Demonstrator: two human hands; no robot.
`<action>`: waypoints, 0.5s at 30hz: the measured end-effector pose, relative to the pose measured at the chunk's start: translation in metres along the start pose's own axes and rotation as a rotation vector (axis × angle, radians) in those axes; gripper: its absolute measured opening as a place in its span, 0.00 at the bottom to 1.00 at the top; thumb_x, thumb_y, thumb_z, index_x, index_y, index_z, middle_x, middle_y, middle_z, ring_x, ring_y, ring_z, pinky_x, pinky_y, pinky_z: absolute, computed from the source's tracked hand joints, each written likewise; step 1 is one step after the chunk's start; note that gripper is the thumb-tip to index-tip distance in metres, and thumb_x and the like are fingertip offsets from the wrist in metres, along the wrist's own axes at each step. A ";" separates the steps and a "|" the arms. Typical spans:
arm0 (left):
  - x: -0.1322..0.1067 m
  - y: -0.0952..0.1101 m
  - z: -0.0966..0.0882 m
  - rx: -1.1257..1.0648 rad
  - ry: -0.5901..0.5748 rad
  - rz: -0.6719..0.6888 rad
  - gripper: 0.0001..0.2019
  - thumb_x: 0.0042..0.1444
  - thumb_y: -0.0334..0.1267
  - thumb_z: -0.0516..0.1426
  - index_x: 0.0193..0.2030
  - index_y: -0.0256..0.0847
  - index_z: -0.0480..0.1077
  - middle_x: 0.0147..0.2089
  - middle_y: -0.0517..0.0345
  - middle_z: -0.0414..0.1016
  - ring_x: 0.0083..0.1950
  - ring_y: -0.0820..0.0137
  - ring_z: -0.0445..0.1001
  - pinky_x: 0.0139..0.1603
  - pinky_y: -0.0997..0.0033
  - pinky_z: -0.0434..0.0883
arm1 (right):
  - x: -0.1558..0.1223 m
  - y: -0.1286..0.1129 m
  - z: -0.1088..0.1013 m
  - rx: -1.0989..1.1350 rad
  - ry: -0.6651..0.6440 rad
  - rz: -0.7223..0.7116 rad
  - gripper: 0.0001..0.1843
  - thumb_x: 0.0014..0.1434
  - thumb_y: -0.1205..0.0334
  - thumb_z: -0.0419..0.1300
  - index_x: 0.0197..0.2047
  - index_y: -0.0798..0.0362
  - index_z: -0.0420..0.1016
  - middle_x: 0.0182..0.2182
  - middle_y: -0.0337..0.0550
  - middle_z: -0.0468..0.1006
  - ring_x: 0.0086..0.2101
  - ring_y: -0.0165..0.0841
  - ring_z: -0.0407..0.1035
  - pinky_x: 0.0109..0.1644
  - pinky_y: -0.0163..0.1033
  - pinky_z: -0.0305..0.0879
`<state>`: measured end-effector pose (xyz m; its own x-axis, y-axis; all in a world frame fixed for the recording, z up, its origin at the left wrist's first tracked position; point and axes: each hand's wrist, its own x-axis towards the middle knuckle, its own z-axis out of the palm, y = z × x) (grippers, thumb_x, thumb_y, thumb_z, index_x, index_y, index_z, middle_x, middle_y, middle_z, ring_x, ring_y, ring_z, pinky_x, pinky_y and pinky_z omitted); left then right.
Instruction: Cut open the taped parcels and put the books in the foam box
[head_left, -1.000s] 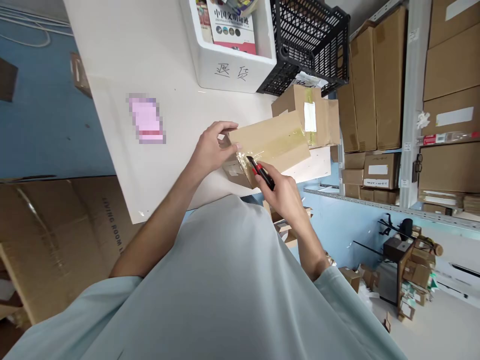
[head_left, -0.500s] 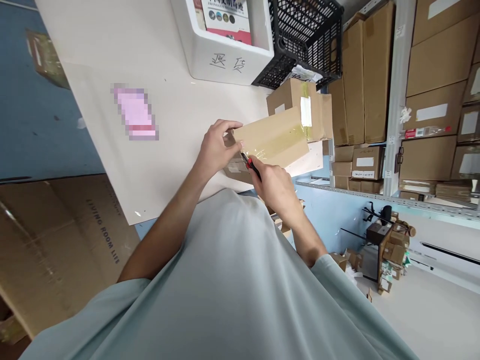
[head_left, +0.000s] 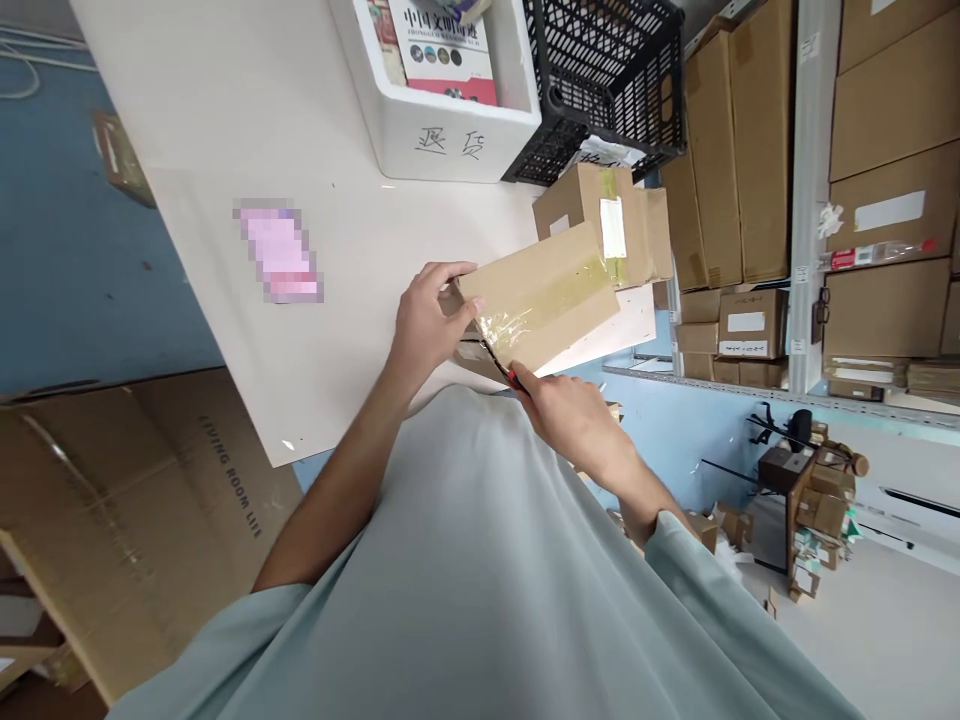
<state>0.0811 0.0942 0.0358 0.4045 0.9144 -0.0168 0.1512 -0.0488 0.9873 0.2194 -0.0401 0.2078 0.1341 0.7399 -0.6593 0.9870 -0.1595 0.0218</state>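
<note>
My left hand grips the near end of a small taped cardboard box, fingers curled over its edge, holding it tilted above the white table. In my right hand is a red and black utility knife, my fingers closed round its handle. Its tip rests at the clear tape along the box's lower edge. Most of the knife is hidden by the hand.
Another taped cardboard box lies just behind. A white foam bin with books and a black plastic crate stand at the table's far side. A pink blurred item lies to the left. Shelves of cartons fill the right.
My right hand has drawn the knife back along the box's lower edge toward me, so less of the knife shows. The left hand keeps its hold on the box.
</note>
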 end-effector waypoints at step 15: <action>-0.047 0.019 0.042 0.058 0.280 -0.124 0.39 0.72 0.61 0.66 0.84 0.55 0.63 0.87 0.46 0.62 0.86 0.49 0.64 0.84 0.44 0.69 | 0.081 0.193 0.027 0.582 0.675 0.228 0.30 0.84 0.41 0.45 0.70 0.51 0.75 0.56 0.59 0.88 0.48 0.47 0.84 0.52 0.48 0.78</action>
<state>0.1030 0.0338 0.0487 0.1165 0.9896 -0.0839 0.2386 0.0541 0.9696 0.4186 -0.0283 0.1385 0.5242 0.8454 -0.1027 0.7543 -0.5169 -0.4048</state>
